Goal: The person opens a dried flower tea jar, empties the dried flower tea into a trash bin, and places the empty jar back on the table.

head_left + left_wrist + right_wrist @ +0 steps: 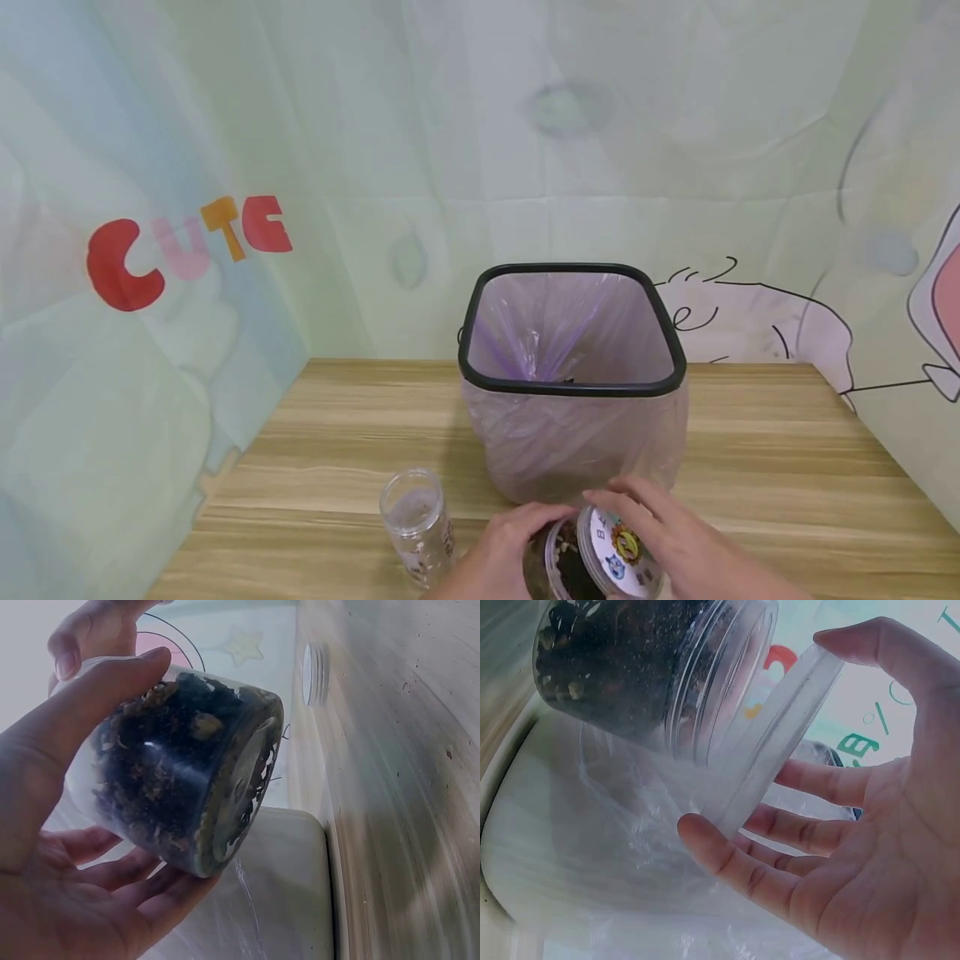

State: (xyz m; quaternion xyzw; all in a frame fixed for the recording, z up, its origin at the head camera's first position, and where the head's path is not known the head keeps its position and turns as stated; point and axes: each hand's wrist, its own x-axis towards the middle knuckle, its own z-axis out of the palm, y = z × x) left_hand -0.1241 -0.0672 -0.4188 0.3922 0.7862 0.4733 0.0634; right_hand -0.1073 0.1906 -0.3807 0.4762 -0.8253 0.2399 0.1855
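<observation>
My left hand (495,550) grips a clear plastic jar (172,765) partly filled with dark, crumbly bits, thumb on one side and fingers on the other. The jar is tilted and lifted off the table. Between the thumb and fingers of my right hand (671,529) is a round screw lid (780,731), with a white printed top (621,554) in the head view. A gap shows between the lid and the jar's threaded mouth (724,682). Left of my hands stands an open, clear cylindrical container (420,533) with dark print on its side.
Just beyond the hands stands a bin (585,433) with a black rim and a thin translucent liner. A white lid (316,675) lies on the wood-grain table (330,467). A printed cloth backdrop (360,125) surrounds the table's back and sides.
</observation>
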